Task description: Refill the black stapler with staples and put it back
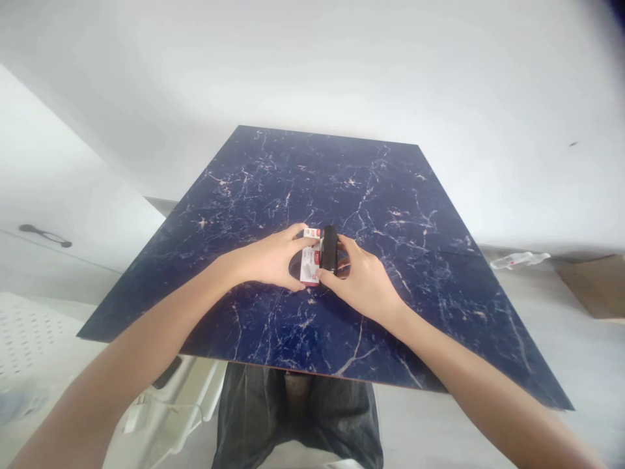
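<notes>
The left hand [266, 258] pinches a small white-and-red box [309, 273] against a black stapler [329, 247], which the right hand [359, 280] grips. The box's red label is unreadable. Both sit above a blue marble tabletop [390, 195].

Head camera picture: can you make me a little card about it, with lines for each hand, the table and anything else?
left hand: holding a white and red staple box
right hand: holding a black stapler, right beside the box
table: dark blue marble table top
off the table, right side: clear plastic bottle
</notes>
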`<state>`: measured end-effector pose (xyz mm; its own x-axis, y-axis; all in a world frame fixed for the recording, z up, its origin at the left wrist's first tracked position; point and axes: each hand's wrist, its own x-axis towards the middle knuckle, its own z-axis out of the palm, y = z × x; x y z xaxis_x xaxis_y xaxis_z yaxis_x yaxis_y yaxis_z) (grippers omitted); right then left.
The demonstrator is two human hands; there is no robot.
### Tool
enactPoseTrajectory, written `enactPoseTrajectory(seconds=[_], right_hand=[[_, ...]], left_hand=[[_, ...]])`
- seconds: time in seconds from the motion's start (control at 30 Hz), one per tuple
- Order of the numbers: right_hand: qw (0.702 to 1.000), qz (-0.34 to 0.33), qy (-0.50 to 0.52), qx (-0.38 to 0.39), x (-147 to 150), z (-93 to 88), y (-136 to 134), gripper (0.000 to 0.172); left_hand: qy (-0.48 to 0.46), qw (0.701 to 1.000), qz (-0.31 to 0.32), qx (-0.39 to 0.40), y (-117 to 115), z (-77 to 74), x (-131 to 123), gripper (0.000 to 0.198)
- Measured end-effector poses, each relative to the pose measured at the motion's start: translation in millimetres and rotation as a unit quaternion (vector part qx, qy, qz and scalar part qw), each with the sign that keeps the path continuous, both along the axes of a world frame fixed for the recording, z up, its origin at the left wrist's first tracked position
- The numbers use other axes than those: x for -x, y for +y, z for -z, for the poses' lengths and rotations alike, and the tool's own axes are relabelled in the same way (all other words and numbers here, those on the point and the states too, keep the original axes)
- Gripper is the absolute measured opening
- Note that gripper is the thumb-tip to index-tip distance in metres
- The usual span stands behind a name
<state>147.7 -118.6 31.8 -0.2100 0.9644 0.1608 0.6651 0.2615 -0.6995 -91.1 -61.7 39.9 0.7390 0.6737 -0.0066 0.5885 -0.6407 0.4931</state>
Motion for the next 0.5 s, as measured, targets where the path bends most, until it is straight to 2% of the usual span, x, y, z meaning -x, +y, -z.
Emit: enactPoseTrajectory(seconds=[0.17, 0.3, 0.4, 0.5], right_hand=[[0.998, 0.009, -0.032, -0.048, -4, -3.5, 3, 0.043], [0.996, 0.032, -0.058, -0.055, -24, -5.0, 8, 0.031], [0.991, 0.076, -0.095, -0.061, -53, -5.1, 14, 0.027], [0.978, 0.142, -0.14, -0.068, -97, -3.6, 25, 0.028]], left_hand=[[-0.021, 0.998, 0.01, -0.06, 5, 11.9, -8, 0.113], [-0.023, 0.995, 0.018, -0.097, 18, 21.7, -32, 0.121], [-0.033, 0.994, 0.029, -0.102, 37, 27.6, -71, 0.13], [-0.049, 0.991, 0.066, -0.109, 63, 33.5, -131, 0.13]])
